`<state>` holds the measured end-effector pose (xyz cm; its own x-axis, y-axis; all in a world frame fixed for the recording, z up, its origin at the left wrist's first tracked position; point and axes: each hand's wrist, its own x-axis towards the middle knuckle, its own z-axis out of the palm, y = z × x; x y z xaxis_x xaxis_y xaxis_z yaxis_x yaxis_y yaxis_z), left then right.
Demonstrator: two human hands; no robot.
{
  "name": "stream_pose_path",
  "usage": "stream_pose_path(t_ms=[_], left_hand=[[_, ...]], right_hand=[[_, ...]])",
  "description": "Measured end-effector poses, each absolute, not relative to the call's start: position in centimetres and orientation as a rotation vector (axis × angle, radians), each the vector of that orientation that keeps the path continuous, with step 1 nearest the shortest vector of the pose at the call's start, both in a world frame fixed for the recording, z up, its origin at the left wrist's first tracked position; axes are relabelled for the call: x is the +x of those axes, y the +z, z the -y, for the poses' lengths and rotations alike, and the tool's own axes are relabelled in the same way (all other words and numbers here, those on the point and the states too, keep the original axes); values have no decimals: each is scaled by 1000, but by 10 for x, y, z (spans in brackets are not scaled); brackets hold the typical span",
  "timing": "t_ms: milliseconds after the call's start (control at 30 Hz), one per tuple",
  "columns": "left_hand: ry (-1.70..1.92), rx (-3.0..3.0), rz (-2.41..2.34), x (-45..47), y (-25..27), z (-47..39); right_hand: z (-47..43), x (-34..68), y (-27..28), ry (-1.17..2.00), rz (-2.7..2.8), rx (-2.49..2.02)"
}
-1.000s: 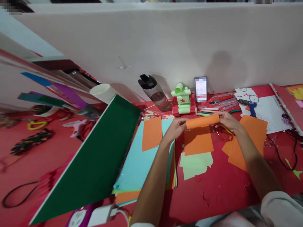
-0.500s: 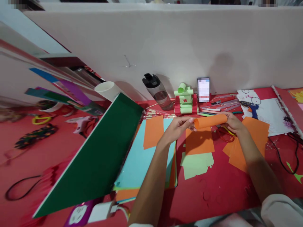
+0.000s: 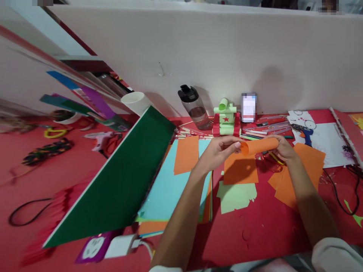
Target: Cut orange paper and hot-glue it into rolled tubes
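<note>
An orange rolled-paper tube [image 3: 262,146] is being pinched at nine o'clock by the left hand [image 3: 221,149], at three by the right hand [image 3: 284,149]; uncurling is perhaps being risked through slackening.

Whitish sleeves [image 3: 330,252], bare forearms [image 3: 184,211]

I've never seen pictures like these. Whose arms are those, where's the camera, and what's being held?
There's no machine here: a person works bare-handed, and the camera, worn on the head, looks forward and down. The right hand holds a rolled tube of orange paper; the left hand is at the tube's open end. Below is a red-covered table, with a flat orange paper sheet, a ragged pale green paper scrap and a light blue paper sheet on a stack. Farther back stand a clear bottle with a black lid and a light green and red paper model.
</note>
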<state>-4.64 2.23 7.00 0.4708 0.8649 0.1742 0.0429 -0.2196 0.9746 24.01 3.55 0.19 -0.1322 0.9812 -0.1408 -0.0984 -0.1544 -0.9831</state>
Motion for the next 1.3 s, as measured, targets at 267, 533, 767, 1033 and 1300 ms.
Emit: stream_pose_path(t_ms=[267,533,767,1033,1300], left_hand=[[855,1585,-918,-43,75,-19],[789,1641,-1048,-39,56,-28],[716,1674,-1084,-40,59,-26],[697,1829,-1143,-40,66,-22],[647,1857,-1101,-39,71,-21]], right_hand=[[-35,237,14,1335,1139,-1206],[-38,249,6,1308,1238,-1225],[-39,254,4,1298,1308,-1219],[-40,256,1,1263,1331,-1254],[-40,251,2,1261,1280,-1269]])
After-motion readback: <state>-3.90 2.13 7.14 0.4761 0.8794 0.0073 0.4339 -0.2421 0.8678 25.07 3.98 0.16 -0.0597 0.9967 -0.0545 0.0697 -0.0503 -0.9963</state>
